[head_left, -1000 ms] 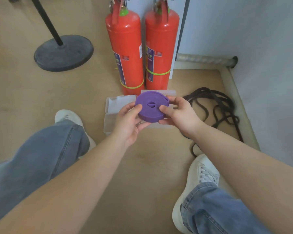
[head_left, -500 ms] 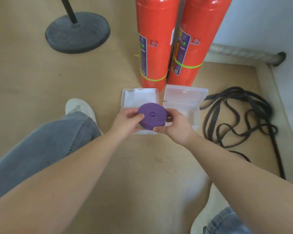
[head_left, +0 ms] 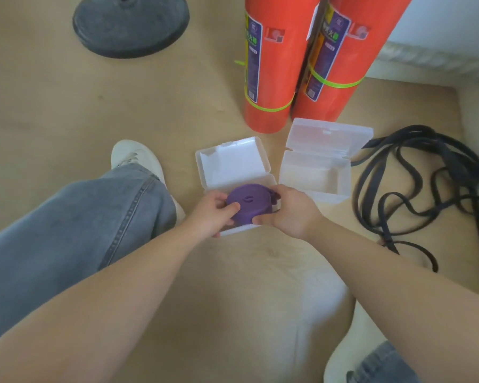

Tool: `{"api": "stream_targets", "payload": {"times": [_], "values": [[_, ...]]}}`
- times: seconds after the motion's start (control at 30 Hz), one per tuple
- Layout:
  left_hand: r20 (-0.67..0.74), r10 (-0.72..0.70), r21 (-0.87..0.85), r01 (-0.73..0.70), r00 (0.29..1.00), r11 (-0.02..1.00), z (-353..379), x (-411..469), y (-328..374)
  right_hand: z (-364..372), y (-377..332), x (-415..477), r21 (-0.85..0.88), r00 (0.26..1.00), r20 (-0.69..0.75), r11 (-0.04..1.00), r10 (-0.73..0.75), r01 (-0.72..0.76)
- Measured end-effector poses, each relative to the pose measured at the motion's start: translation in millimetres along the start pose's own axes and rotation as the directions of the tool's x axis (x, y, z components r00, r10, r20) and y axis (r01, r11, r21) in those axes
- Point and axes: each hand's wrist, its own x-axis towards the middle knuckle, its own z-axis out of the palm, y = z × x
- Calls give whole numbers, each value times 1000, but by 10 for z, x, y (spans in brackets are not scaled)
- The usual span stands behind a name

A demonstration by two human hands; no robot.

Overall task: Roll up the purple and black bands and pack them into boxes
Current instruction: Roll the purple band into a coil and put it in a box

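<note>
The purple band [head_left: 248, 201] is rolled into a flat coil and sits in the lower half of the left clear plastic box [head_left: 233, 161], whose lid stands open. My left hand [head_left: 215, 212] grips the coil's left side and my right hand [head_left: 286, 210] grips its right side. A second clear box [head_left: 315, 175] lies open just to the right. The black band [head_left: 421, 183] lies unrolled in loose loops on the floor at the right.
Two red fire extinguishers [head_left: 268, 78] stand right behind the boxes. A round black stand base [head_left: 130, 23] sits at the upper left. My jeans leg [head_left: 80, 217] and white shoe [head_left: 134, 158] lie left of the boxes. A wall edge runs along the right.
Both hands lowered the purple coil from the air down into the left box. The camera has tilted down and moved closer.
</note>
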Motion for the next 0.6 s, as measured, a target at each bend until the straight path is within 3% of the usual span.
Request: {"api": "stream_targets", "payload": {"times": [0.13, 0.27, 0.43, 0.6], "values": [[-7, 10, -11, -10, 1000, 1000, 152, -184, -131, 69, 134, -221, 1, 999, -5, 999, 32, -32], [-39, 124, -6, -124, 992, 992, 152, -324, -235, 111, 126, -295, 2, 999, 5, 999, 33, -33], [28, 242, 329, -238, 970, 914, 9, -278, -367, 211, 40, -265, -84, 998, 57, 996, 13, -8], [28, 265, 459, -248, 964, 853, 24, -205, -387, 193, 55, -243, -154, 995, 98, 988, 0, 15]]}}
